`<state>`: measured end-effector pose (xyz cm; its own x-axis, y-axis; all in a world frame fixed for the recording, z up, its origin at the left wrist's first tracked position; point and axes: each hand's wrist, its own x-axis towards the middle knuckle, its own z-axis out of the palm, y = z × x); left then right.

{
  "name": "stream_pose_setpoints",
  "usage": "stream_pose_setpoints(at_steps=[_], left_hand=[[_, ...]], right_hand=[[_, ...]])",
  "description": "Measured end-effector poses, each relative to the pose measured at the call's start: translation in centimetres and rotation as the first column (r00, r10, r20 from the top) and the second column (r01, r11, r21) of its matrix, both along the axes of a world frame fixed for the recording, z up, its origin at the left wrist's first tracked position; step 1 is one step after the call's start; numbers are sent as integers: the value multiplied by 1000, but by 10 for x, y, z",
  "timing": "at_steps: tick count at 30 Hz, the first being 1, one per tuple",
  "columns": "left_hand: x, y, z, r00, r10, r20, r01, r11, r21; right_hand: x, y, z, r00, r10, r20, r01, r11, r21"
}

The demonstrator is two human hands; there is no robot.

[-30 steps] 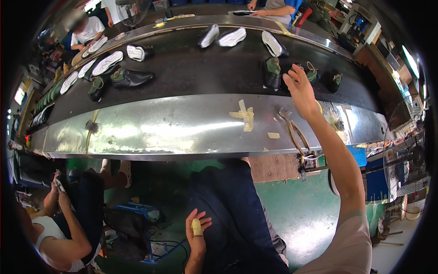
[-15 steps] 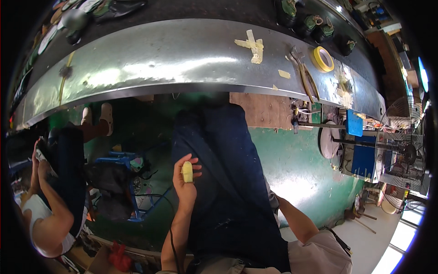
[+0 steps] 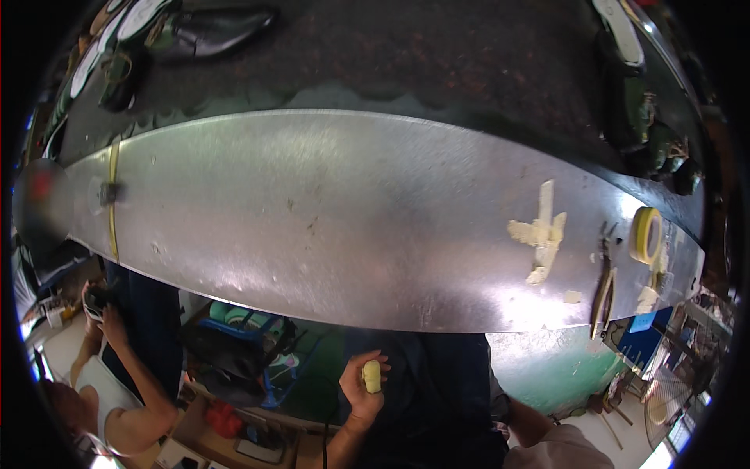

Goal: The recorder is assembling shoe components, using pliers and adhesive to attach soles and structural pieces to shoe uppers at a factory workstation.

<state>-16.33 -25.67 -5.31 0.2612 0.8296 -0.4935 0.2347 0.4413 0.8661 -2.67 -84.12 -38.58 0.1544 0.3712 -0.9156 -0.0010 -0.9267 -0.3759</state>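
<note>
Metal ledge [image 3: 351, 219] bearing pincers [image 3: 605, 270] stands between half-open left hand [image 3: 360, 390] and black shoes [image 3: 223, 33], right hand hidden.

Room over metal ledge [image 3: 375, 211]; pliers [image 3: 605, 273], tape roll [image 3: 641, 234] right.

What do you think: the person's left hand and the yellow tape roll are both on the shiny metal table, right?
Not quite: the head view shows the left hand over the dark trousers, off the shiny metal table. The yellow tape roll is on the table, as you said.
</note>
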Motion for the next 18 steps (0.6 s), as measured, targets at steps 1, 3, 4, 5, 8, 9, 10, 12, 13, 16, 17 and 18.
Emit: stream_pose_setpoints(at_steps=[1,3,4,5,8,9,10,12,13,16,17,18], left_hand=[[11,0,2,999,-23,40,23,1000,3],[-7,-8,5,994,104,-38,-101,992,82],[12,-10,-2,996,84,-26,-82,994,72],[8,-9,-6,993,117,-6,-116,988,104],[4,-14,-20,962,272,28,-274,950,149],[9,-16,-27,957,278,82,-289,942,172],[13,-23,-28,944,309,118,-325,933,156],[14,-38,-20,918,359,168,-381,915,129],[18,-53,-16,912,363,192,-389,913,120],[-20,-87,-20,942,317,110,-335,892,303],[-35,-96,-26,928,365,77,-370,872,321],[-24,-96,-29,953,295,69,-292,834,468]], right_hand=[[26,-2,3,998,-64,25,64,998,1],[75,24,-6,995,-99,-2,99,994,35],[105,22,-6,982,-177,58,174,983,58],[124,52,-26,981,-185,50,180,979,92],[192,133,-72,973,-223,54,206,953,221],[208,152,-82,966,-252,64,227,937,265],[216,149,-82,959,-276,60,248,924,292],[225,155,-83,953,-298,52,265,905,333],[241,133,-67,944,-325,48,291,895,340],[224,203,55,977,-129,173,15,842,540],[180,284,140,972,-210,-108,236,877,418],[202,294,159,943,-332,3,315,898,308]])
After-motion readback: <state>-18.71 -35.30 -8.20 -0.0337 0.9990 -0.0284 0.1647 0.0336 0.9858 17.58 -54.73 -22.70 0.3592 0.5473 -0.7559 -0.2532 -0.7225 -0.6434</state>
